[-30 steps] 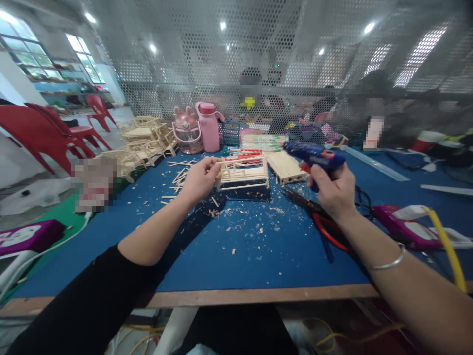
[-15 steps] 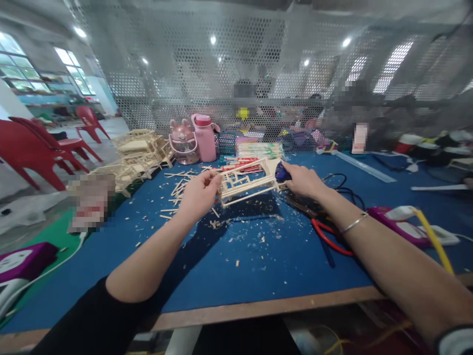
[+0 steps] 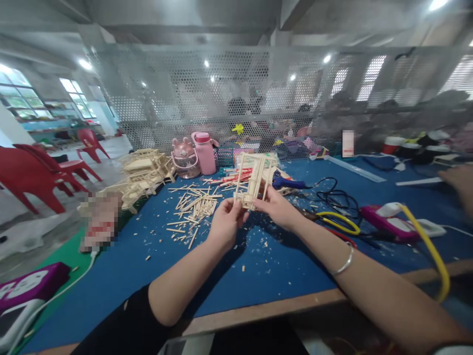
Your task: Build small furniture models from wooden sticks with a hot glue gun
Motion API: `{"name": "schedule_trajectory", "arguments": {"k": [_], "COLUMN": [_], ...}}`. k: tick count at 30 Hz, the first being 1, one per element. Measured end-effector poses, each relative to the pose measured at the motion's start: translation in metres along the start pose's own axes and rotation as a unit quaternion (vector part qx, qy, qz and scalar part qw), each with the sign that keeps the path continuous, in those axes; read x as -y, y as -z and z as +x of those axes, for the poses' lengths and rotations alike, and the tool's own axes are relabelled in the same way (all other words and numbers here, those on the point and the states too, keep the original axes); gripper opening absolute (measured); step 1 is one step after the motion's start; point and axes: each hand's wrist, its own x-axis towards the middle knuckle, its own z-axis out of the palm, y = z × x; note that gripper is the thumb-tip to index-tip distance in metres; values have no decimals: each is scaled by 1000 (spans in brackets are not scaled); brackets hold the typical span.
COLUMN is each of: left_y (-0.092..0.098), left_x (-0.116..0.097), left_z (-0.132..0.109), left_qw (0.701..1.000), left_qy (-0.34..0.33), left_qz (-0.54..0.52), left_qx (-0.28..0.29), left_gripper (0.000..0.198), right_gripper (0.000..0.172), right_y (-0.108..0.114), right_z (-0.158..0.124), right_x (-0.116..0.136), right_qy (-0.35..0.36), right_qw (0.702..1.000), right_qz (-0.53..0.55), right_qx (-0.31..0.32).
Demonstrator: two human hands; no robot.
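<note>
Both my hands grip a small frame built of pale wooden sticks (image 3: 255, 178), held tilted up over the blue table. My left hand (image 3: 226, 219) pinches its lower left corner between thumb and fingers. On the lower right side, my right hand (image 3: 275, 206) is closed round the frame, some of its fingers hidden behind the sticks. Just beyond the right hand lies a blue glue gun (image 3: 290, 183) with a black cord. Loose cut sticks (image 3: 197, 204) are heaped to the left of the frame.
Several finished stick models (image 3: 146, 170) are stacked at the left. A pink bottle (image 3: 205, 155) and a clear pink jug (image 3: 185, 160) stand behind. Tools with yellow and red handles (image 3: 342, 224), cables and a purple power strip (image 3: 388, 224) lie right. Another person's hand (image 3: 458, 185) shows far right.
My right hand has let go of the blue glue gun, now on the table, and holds the frame. The frame has turned from lying lengthwise to upright. My left hand moved right.
</note>
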Motion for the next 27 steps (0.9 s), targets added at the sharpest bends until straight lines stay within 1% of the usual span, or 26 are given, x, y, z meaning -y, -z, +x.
{"name": "schedule_trajectory", "arguments": {"k": [2,3,6,8,9,11,12,13,14,15,18,20,23,27], "left_y": [0,1,5,10,14,21,24,26,27,27,23,19,15,13], "left_x": [5,7,7,1,-4,-16,-22,-26,-30,-32,-33,-31,-31,-31], "left_z": [-1,0,1,2,2,3,4,5,7,9,14,13,8,4], "left_qw": [999,998,990,973,957,910,892,883,887,902,958,977,982,973], "left_qy": [1,1,-2,-25,-48,-137,-180,-209,-225,-228,-182,-149,-144,-165], "left_qz": [43,67,143,229,285,387,410,412,395,361,219,150,124,159], "left_qx": [-2,-3,-3,-10,-19,-52,-71,-79,-75,-61,-14,1,9,24], "left_gripper": [24,30,58,72,77,80,78,75,71,68,66,69,70,71], "right_gripper": [47,43,27,22,22,22,22,21,21,21,21,21,20,18], "right_y": [3,6,14,15,14,12,11,10,10,9,7,7,6,5], "right_z": [-1,-1,-1,-2,-3,-5,-5,-6,-7,-8,-10,-12,-14,-16], "right_x": [-7,-10,-12,-11,-10,-8,-8,-7,-7,-7,-8,-9,-10,-11], "right_qy": [-26,-40,-52,-45,-41,-42,-44,-46,-46,-44,-36,-32,-25,-8], "right_qw": [999,999,997,996,995,995,994,994,994,994,995,995,994,992], "right_qz": [9,5,-29,-48,-54,-65,-70,-74,-79,-83,-89,-93,-103,-128], "right_qx": [-15,-23,-49,-66,-70,-70,-67,-64,-60,-56,-40,-23,-2,8]}}
